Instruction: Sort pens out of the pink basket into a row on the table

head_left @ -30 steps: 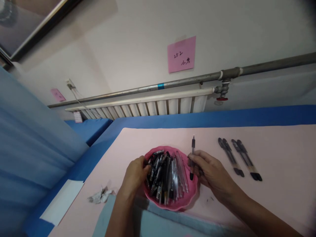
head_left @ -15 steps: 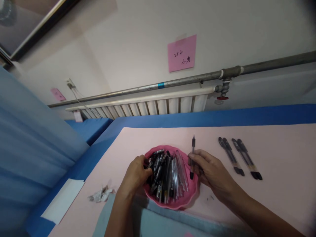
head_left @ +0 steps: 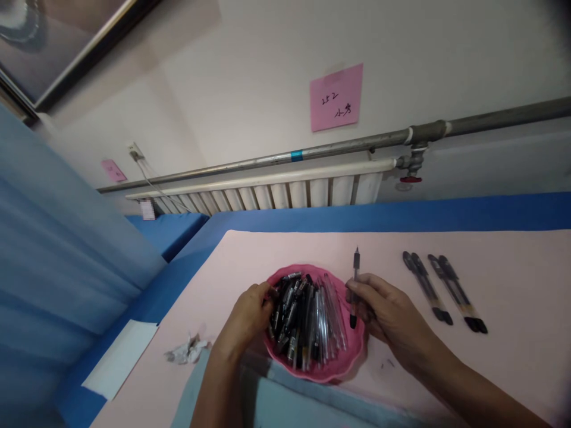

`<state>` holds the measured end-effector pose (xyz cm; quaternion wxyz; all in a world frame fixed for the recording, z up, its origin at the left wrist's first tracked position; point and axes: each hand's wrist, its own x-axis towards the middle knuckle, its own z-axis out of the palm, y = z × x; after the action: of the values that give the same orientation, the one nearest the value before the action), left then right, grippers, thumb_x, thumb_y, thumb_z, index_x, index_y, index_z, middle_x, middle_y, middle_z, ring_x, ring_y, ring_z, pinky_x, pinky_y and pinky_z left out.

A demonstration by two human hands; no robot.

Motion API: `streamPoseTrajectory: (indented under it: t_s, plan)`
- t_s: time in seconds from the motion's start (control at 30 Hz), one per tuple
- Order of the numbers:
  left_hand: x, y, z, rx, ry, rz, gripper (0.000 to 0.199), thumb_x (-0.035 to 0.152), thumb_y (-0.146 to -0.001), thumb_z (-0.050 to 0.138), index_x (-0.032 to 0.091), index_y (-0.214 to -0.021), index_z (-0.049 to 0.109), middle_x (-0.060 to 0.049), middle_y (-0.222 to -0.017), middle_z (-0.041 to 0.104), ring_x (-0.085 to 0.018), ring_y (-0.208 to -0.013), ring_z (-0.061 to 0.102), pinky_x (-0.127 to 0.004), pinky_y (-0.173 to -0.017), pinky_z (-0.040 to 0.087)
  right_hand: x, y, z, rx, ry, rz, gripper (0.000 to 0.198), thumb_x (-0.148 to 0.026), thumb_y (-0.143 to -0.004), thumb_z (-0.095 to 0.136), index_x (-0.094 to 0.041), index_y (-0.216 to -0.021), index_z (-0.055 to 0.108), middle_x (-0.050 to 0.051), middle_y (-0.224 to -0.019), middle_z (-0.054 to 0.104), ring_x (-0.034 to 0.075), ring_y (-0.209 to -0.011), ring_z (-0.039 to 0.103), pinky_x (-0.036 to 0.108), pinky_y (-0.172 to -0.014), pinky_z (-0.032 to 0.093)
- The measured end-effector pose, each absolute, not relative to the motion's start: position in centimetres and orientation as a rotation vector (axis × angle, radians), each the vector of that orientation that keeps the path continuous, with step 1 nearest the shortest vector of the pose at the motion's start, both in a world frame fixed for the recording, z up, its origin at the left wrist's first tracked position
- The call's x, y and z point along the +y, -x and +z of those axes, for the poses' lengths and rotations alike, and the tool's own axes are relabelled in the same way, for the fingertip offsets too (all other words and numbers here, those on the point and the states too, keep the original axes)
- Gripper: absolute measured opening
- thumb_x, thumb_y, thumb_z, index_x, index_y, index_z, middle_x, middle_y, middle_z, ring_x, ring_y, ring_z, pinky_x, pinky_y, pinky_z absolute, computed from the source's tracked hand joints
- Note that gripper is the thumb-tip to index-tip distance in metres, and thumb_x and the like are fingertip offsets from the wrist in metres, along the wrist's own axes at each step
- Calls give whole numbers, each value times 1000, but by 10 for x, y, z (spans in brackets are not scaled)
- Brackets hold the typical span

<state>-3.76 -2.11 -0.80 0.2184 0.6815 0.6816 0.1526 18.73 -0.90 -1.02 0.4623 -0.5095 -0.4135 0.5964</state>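
My right hand pinches a pen with a black grip and a clear barrel. The pen stands nearly upright, its bare tip pointing up, over the right rim of a pink scalloped basket. My left hand is at the basket's left rim, thumb and fingers curled together beside the black pen caps; what its fingertips hold, if anything, is hidden. Clear pen barrels lie in the basket's right half. To the right rest two pairs of capped black pens, one nearer pair and one farther pair.
A pink sheet covers the blue table. Crumpled white paper and a white sheet lie at left. A blue-green cloth is in front of the basket. Behind runs a radiator; a blue curtain hangs left.
The camera view has shifted a little, so everything sits slightly farther right. My left thumb has drawn in toward the fingers. My right hand keeps the pen in the same upright pose.
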Motion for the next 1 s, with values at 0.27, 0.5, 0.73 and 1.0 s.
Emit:
streamPoseTrajectory:
  t_s: [0.27,0.5,0.73,1.0]
  plan:
    - [-24,34,5,2029,-1854,272,25,18,-75,43,17,-91,62,-7,-93,65,-17,-85,58,-26,-74,41,-8,-188,-10,-1032,1260,1475,21,-34,-72,60,-19,-62,49,-8,-44,42,4,-35,30,19,-36,18]
    - [-26,34,9,1988,-1847,215,20,19,-76,44,16,-82,63,-5,-83,65,-15,-74,57,-24,-65,41,-8,-188,-11,-1049,1252,1459,22,-36,-71,61,-20,-61,49,-7,-44,43,6,-36,32,20,-36,20]
    - [-23,39,4,1857,-1949,150,29,13,-75,39,18,-84,66,-5,-89,60,-14,-82,55,-24,-77,42,-6,-189,-13,-1057,1251,1469,23,-37,-70,62,-20,-60,50,-8,-43,42,5,-35,30,20,-35,19]
    - [-27,22,-2,2155,-1860,-25,31,13,-66,47,22,-89,65,-7,-97,58,-19,-83,58,-28,-72,42,-5,-189,-14,-1060,1235,1458,24,-38,-69,62,-20,-59,50,-8,-42,42,5,-34,31,20,-35,20]
